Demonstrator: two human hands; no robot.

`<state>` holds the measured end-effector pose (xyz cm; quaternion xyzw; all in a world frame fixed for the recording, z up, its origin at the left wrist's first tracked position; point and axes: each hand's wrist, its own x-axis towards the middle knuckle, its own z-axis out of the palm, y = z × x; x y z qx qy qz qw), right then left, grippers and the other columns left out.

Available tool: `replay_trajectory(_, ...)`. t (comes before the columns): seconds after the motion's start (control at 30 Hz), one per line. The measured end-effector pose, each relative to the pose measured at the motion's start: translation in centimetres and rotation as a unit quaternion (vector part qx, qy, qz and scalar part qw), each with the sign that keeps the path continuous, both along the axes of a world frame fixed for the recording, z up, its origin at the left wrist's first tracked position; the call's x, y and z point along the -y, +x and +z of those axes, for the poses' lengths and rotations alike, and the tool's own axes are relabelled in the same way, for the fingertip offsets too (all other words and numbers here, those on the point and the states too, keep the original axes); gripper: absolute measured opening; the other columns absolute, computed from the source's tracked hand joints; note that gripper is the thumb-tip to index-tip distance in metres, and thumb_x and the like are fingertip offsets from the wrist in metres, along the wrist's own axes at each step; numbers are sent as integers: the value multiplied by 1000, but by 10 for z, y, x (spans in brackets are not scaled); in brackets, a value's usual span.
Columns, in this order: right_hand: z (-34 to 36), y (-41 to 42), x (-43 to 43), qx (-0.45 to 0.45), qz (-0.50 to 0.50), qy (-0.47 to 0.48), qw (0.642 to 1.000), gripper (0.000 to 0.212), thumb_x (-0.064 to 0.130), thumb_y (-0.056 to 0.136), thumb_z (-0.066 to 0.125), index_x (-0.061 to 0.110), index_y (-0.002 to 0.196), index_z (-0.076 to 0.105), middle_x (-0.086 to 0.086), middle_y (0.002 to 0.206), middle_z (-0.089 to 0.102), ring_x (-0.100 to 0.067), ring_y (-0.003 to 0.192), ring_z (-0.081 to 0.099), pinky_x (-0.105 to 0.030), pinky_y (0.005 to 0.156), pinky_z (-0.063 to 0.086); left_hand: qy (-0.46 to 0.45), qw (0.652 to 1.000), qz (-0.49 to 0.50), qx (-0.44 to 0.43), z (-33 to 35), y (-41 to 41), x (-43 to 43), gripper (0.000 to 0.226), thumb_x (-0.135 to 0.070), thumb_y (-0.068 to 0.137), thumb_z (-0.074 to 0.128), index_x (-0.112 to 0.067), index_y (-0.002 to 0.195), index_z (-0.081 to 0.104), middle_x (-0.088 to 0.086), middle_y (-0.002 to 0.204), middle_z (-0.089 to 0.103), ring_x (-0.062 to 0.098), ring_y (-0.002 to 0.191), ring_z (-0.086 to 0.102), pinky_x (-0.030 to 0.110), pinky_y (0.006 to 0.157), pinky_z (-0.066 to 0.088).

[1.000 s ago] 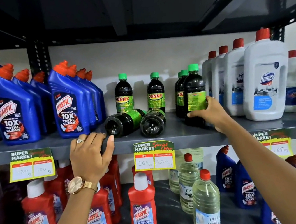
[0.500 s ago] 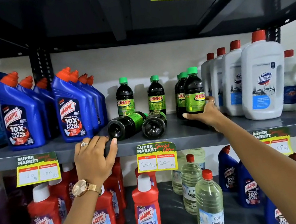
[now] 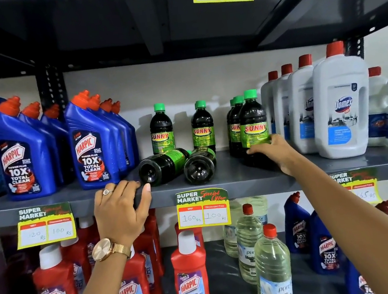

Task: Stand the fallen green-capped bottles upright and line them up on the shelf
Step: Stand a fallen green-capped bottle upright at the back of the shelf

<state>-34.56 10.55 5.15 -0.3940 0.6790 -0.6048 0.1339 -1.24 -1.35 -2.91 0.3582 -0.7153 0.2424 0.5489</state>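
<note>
Two dark green-capped bottles lie on their sides on the grey shelf [image 3: 229, 179], bases toward me: a left fallen bottle [image 3: 163, 165] and a right fallen bottle [image 3: 200, 164]. Behind them stand two upright Sunny bottles [image 3: 161, 131] [image 3: 202, 127]. At the right, a front upright bottle [image 3: 253, 124] heads a short row. My right hand [image 3: 272, 153] wraps around that bottle's lower part. My left hand [image 3: 122, 210] rests on the shelf's front edge, fingers spread, just left of the left fallen bottle and holding nothing.
Blue Harpic bottles [image 3: 91, 145] crowd the shelf's left part and white Domex jugs [image 3: 340, 107] its right. Price tags [image 3: 202, 207] hang from the front edge. Red Harpic bottles [image 3: 191, 283] and clear bottles [image 3: 273, 267] fill the shelf below.
The front upright bottle has been turned so its Sunny label faces me and stands on the shelf. My right hand has slid lower on it. My left hand stays on the shelf edge.
</note>
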Motion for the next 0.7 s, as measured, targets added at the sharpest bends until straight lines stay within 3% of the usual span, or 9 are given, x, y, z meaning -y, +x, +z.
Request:
replay_trajectory(0.03,0,-1,-1,-5,-3,-2,1000,65,11,74,82,-2,131,53,-18,128,65,-31,126,57,-34,99,42,-2,1000,0,-2,0,-1,1,48,-43,93,39,-7,82,69,7,76,70,31,72,59,41,72,37)
replay_trajectory(0.1,-1,-1,-2,-18,-7,-11,1000,56,10,73,84,0,124,62,-16,122,69,-29,118,61,-31,93,44,-8,1000,-2,-8,0,-1,2,47,-43,93,40,-8,81,69,5,75,69,30,71,58,41,72,37)
replay_trajectory(0.2,-1,1,-2,-45,-14,-7,999,58,16,73,86,3,124,63,-15,121,69,-28,115,62,-32,94,47,-11,1000,-2,-11,0,-1,2,46,-43,94,40,-9,80,69,5,75,69,29,71,58,39,73,36)
replay_trajectory(0.37,-1,0,-1,-42,-2,-6,999,44,8,76,80,3,118,65,-19,120,70,-32,117,62,-38,103,48,-8,1000,-5,-11,0,-1,1,46,-43,93,40,-9,81,69,5,75,69,30,72,58,39,73,35)
replay_trajectory(0.5,0,3,-2,-48,-7,0,999,37,8,75,80,4,110,67,-21,118,71,-33,117,63,-36,100,48,-3,1000,-4,-5,0,0,-1,48,-43,93,40,-8,82,69,6,76,70,30,73,59,39,74,36)
replay_trajectory(0.63,0,9,-2,-124,-49,54,990,76,35,60,93,4,122,61,-15,117,67,-30,112,62,-37,98,51,-5,1000,-5,-5,0,0,0,48,-43,93,39,-8,82,69,5,75,70,30,73,59,38,74,35)
replay_trajectory(0.7,2,12,-2,-163,-78,77,981,82,35,60,93,1,125,57,-17,120,64,-33,113,61,-40,97,51,-8,1000,-5,-6,0,0,0,47,-43,93,40,-8,82,69,6,75,70,30,73,59,38,74,35)
